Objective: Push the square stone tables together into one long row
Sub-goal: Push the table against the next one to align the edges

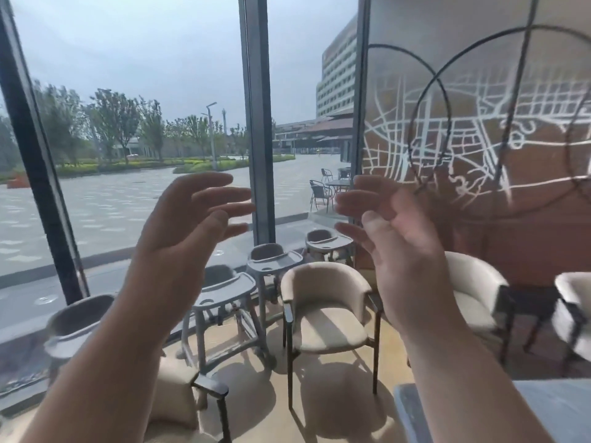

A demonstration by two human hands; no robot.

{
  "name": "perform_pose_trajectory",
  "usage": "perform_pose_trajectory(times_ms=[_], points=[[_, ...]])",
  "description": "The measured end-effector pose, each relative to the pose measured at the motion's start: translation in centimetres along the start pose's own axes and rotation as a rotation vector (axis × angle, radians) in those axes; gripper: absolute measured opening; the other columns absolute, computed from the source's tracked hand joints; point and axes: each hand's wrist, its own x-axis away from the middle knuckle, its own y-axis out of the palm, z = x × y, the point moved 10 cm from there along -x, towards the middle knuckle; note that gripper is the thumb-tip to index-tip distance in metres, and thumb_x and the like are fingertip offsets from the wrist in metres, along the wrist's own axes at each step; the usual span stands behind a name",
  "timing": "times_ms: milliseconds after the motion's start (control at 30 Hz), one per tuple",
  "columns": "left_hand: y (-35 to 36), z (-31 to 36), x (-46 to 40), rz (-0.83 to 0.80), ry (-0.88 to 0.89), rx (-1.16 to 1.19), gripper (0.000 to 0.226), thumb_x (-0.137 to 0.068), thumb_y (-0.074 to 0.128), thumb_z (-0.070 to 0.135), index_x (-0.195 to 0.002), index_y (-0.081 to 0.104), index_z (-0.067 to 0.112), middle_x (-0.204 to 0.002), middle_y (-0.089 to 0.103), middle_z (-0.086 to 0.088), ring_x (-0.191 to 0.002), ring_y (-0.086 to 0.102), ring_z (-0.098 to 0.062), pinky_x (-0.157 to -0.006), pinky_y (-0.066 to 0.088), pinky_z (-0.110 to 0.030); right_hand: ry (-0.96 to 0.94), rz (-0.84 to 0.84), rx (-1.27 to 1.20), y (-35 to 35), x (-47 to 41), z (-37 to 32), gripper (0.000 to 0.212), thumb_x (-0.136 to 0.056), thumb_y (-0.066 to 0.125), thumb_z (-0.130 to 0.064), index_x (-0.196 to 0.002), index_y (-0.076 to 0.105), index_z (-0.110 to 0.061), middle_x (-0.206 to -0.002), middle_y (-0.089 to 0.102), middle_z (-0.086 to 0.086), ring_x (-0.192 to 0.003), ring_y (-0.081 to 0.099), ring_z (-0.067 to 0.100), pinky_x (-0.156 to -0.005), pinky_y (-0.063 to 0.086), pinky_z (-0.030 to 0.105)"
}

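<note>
Both hands, left [188, 231] and right [393, 247], hover raised with fingers spread, holding nothing, above a beige armchair [326, 311] and grey high chairs [224, 295], while a stone counter [556, 407] corner shows lower right.

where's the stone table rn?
Head view, bottom right corner: only a pale corner of the table shows, just right of the right forearm and in front of the beige chair. Both hands are raised in the air, off it.

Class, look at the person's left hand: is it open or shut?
Open. The left hand is raised in the air with its fingers spread and nearly straight, holding nothing.
</note>
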Motion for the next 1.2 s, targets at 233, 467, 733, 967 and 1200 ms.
perform_pose_trajectory(times_ms=[233,467,733,967,1200], points=[[5.4,-10.1,-8.1,-0.015,-0.019,0.092,0.032,-0.092,0.051,0.003,-0.120,0.061,0.016,-0.115,0.075,-0.009,-0.112,0.070,-0.033,-0.095,0.058,-0.052,-0.025,0.086,0.020,-6.8,-8.7,6.8,0.038,-0.092,0.045,-0.010,-0.126,0.060,-0.008,-0.110,0.071,0.011,-0.113,0.067,0.025,-0.098,0.055,0.046],[7.6,-19.7,-14.8,-0.039,-0.037,0.158,0.033,-0.092,0.050,0.004,-0.123,0.058,0.011,-0.115,0.074,-0.010,-0.111,0.071,-0.032,-0.096,0.056,-0.055,-0.017,0.121,0.076,-9.5,-15.0,14.7,0.036,-0.092,0.044,-0.008,-0.124,0.061,-0.009,-0.105,0.072,0.003,-0.111,0.067,0.025,-0.098,0.055,0.047],[5.2,-33.1,-21.7,-0.105,-0.073,0.242,0.030,-0.097,0.052,0.002,-0.123,0.059,0.014,-0.112,0.075,-0.009,-0.110,0.071,-0.032,-0.092,0.059,-0.045,0.016,0.178,0.243,-8.4,-20.4,26.1,0.036,-0.094,0.043,-0.010,-0.126,0.059,-0.011,-0.109,0.072,0.001,-0.114,0.066,0.022,-0.101,0.054,0.047],[6.3,-45.2,-28.6,-0.211,-0.151,0.359,0.026,-0.098,0.056,0.007,-0.121,0.061,0.018,-0.112,0.076,-0.009,-0.109,0.072,-0.032,-0.089,0.060,-0.039,0.085,0.319,0.372,-10.5,-24.2,34.8,0.035,-0.093,0.045,-0.011,-0.124,0.060,-0.015,-0.109,0.071,0.004,-0.113,0.066,0.022,-0.100,0.054,0.048],[16.5,-54.2,-29.3,-0.404,-0.274,0.489,0.027,-0.098,0.055,0.004,-0.115,0.066,0.021,-0.110,0.076,-0.008,-0.107,0.073,-0.032,-0.091,0.058,-0.044,0.125,0.493,0.533,-18.3,-23.0,37.3,0.035,-0.093,0.046,-0.012,-0.125,0.060,-0.014,-0.114,0.070,0.010,-0.112,0.067,0.024,-0.100,0.053,0.050]])
